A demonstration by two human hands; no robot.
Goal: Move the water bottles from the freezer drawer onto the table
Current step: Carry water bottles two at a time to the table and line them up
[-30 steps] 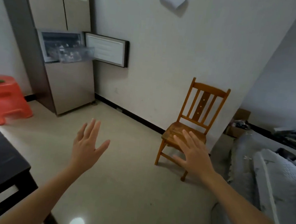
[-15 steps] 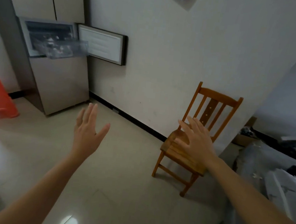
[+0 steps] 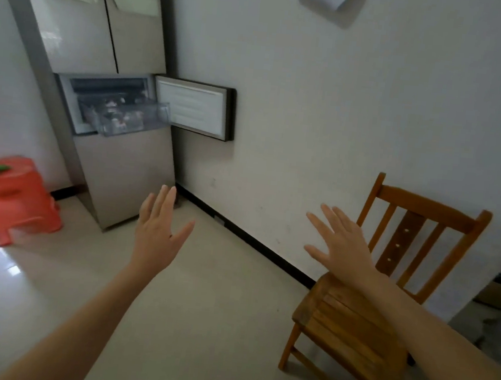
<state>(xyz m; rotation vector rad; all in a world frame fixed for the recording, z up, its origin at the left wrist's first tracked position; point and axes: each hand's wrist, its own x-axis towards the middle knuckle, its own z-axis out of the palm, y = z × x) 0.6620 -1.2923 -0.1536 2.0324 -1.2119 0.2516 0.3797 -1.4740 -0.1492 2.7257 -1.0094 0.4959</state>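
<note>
A single wide-angle view comes from the person's head, at standing height, facing forward and tilted down across the floor toward a corner of the room. The left hand and right hand sit nearest the lens, arms entering from the bottom corners. The chair is near on the right. The fridge stands well away at upper left, its freezer drawer seen from above and in front, perhaps too distant and blurred to read its contents.
</note>
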